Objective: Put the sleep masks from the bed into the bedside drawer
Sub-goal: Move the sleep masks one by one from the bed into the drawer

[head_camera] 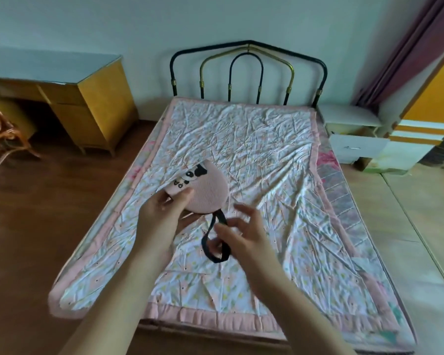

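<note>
A pink sleep mask (207,190) with a panda print is held above the middle of the bed (267,155), folded over. My left hand (164,213) grips its lower left edge. The mask's black elastic strap (215,242) hangs down in a loop. My right hand (241,229) has its fingers spread, with the strap running through them. The white bedside cabinet (349,116) stands right of the headboard, and its drawer (356,148) is pulled out. What lies inside the drawer cannot be seen from here.
A black and gold metal headboard (249,70) stands at the far end. A yellow wooden desk (87,106) and a rattan chair (0,131) are at the left. A purple curtain (408,47) and an orange door (438,90) are at the right. Wooden floor runs along both sides.
</note>
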